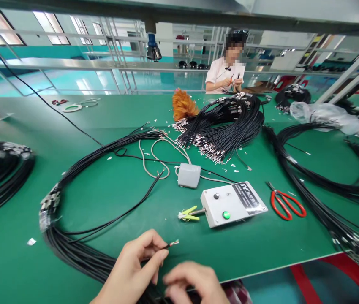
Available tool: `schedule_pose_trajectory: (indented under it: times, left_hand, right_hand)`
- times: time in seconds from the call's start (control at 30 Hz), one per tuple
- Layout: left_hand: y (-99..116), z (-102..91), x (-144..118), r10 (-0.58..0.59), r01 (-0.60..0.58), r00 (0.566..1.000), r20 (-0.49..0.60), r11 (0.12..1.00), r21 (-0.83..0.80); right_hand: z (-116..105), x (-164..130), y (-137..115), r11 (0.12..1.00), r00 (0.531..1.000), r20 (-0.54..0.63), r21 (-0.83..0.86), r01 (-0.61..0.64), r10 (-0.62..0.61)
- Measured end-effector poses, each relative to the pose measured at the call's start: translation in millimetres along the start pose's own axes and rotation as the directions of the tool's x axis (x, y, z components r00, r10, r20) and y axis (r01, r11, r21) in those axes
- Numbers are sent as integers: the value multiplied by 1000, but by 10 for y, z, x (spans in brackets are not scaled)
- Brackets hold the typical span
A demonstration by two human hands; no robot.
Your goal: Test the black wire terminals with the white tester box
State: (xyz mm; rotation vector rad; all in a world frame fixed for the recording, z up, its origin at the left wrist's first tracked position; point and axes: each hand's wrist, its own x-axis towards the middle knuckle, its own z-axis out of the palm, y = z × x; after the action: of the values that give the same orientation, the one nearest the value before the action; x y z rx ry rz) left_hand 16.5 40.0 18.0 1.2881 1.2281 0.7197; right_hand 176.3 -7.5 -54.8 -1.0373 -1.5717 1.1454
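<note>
**A:** Head view, looking down at the green tabletop (110, 198). What's the person got hold of?

**B:** The left hand (131, 270) is at the near edge, thumb and forefinger pressed together, pinching a thin black cable (163, 246) just behind its stripped end. The bare wire tips poke out up and to the right, a bit above the tabletop. The right hand (195, 283) is just beside it, lower in the frame and kinda blurry, fingers (175, 276) curled down. Honestly can't tell if it's gripping anything.

**A:** And in front of the hands?

**B:** A small white tester box (232, 204) with a green button, a black knob and a black label. A yellow-green clip (188, 214) sticks out of its left side, not far beyond the cable end. Behind that there's a grey foot pedal (189, 175) with a pale cord looping off it. Red-handled scissors (285, 204) lie just to the right of the box.

**A:** Lots of cable around?

**B:** Tons. A big looped cable bundle (72, 249) runs from the left hand round the left side, and a fat pile of cut cables (227, 122) with bare ends sits further back, next to an orange feather duster (182, 105). Another person (227, 69) in a white shirt works at the far side.
</note>
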Motion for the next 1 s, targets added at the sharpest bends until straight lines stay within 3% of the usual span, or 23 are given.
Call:
schedule_pose_trajectory:
  times: [0.07,0.1,0.2,0.4,0.5,0.7,0.87,1.0]
  left_hand:
    - [1,2,-1,1,-1,1000,-4,1000,-12]
    - [4,6,-2,1,-1,1000,-7,1000,-18]
    - [29,26,-9,6,-7,1000,-28,999,-32]
    - [62,56,-15,38,-40,998,-56,999,-26]
    - [38,59,-19,38,-40,997,-69,999,-32]
    - [-13,65,-22,14,-19,995,-100,999,-50]
    - [-35,70,-24,-9,1,992,-125,998,-62]
    - [-65,44,-22,-16,11,994,-104,999,-47]
  right_hand:
    - [-197,173,-190,940,958,29,188,-285,284]
    - [-278,268,-282,888,930,15,291,-356,368]
    - [-356,470,-445,759,889,49,502,-416,455]
    - [-169,475,-428,504,836,139,741,-443,530]
    - [-119,443,-414,513,842,111,748,-421,528]
    - [-37,389,-358,657,876,4,660,-365,482]
    - [-45,421,-348,671,889,-27,666,-325,458]
    - [-9,489,-355,673,864,-31,641,-369,503]
